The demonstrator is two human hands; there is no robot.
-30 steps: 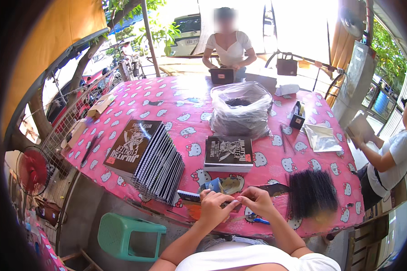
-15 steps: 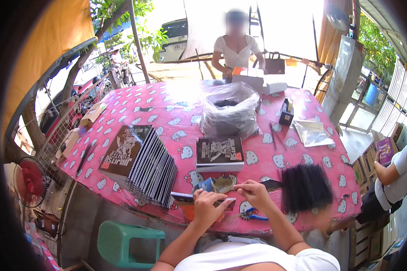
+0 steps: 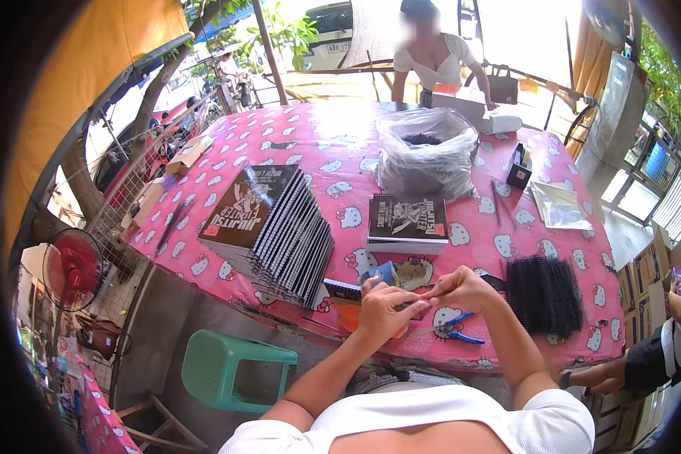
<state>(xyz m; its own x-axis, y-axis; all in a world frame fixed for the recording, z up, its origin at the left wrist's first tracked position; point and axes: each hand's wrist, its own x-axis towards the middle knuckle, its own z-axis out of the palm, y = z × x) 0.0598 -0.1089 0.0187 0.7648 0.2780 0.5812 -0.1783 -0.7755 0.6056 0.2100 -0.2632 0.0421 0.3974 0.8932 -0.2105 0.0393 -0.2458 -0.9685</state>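
My left hand (image 3: 390,309) is closed on a dark-covered spiral notebook (image 3: 341,290), which is mostly hidden behind the fingers. My right hand (image 3: 465,291) meets it at the notebook's right end, thumb and forefinger pinched together. Whatever sits in that pinch is too small to make out. Just beyond my hands lies a blue and beige object (image 3: 410,272), partly covered. Blue-handled pliers (image 3: 458,330) rest on the table below my right hand. To the right is a pile of black binding coils (image 3: 543,295). Beyond my hands sits a short stack of brown-covered notebooks (image 3: 407,225).
A tall leaning stack of spiral notebooks (image 3: 280,227) stands left on the pink table. Farther back are a plastic bag (image 3: 424,166) with black contents, a tape dispenser (image 3: 519,168) and clear plastic sleeves (image 3: 560,204). A green stool (image 3: 238,363) stands at the front left. Two people are nearby.
My right hand has come in against my left at the notebook's end. The view has shifted, so the table sits higher and farther right. The person at right is partly out of view.
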